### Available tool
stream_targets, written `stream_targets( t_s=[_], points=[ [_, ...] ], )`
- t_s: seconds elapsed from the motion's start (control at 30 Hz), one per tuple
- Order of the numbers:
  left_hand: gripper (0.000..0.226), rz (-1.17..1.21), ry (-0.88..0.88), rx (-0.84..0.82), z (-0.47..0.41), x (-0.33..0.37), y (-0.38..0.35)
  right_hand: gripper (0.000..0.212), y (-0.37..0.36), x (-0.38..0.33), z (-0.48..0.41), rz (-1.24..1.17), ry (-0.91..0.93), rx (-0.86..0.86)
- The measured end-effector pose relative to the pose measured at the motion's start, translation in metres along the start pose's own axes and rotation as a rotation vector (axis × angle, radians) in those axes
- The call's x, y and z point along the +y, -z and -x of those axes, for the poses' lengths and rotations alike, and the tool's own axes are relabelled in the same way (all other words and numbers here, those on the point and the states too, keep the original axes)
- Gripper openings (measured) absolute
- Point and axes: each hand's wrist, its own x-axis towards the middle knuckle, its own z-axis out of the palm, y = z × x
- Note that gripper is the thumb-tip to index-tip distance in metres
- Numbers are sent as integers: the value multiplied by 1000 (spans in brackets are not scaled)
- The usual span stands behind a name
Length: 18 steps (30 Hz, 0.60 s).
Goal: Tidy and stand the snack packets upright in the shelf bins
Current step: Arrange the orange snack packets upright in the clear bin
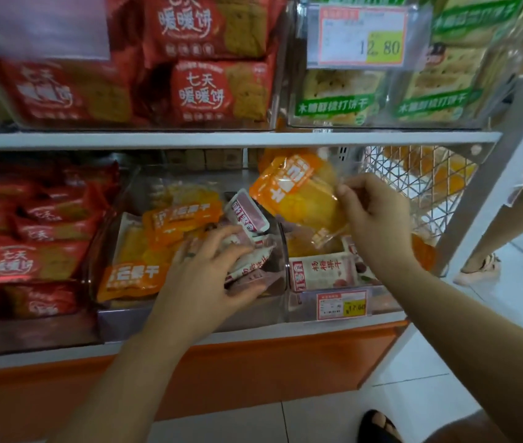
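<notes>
The right hand [378, 219] is pinching the orange packet [301, 193] by its edge. The packet is slanting left of the grip, over the bin [282, 247], where the flat-fingered left hand [209, 266] is pressing pale packets [247, 215].

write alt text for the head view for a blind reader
A person's right hand pinches an orange packet lifted above a lower shelf, while the left hand rests on white-and-pink packets jumbled in a clear bin. Red biscuit packets fill the bins to the left and above; green cracker packets sit upper right.
</notes>
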Motion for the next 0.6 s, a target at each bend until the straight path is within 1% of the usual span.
stream_targets(
  t_s=[0.1,0.2,0.23,0.3,0.4,0.5,0.57,0.6],
  points=[
    [51,104,-26,-20,5,-7,5,13,-31,-6,-4,-79,-43,-29],
    [48,163,29,-14,6,-16,7,23,-56,-11,-15,-136,-87,-49],
    [48,155,33,-7,5,-16,8,23,-62,-12,-20,-155,-100,-62],
    [49,82,-3,16,3,-16,9,16,-76,-15,-30,-129,-120,-112],
    [54,28,-12,-14,1,-18,15,14,-96,-23,-42,-56,-105,-190],
    [67,26,7,-53,5,-21,17,15,-110,-34,-49,-2,-111,-219],
    [72,18,40,-26,7,-26,18,19,-118,-42,-49,-39,-82,-269],
    [71,13,78,0,7,-28,21,20,-122,-48,-46,-60,-56,-331]
  ],
)
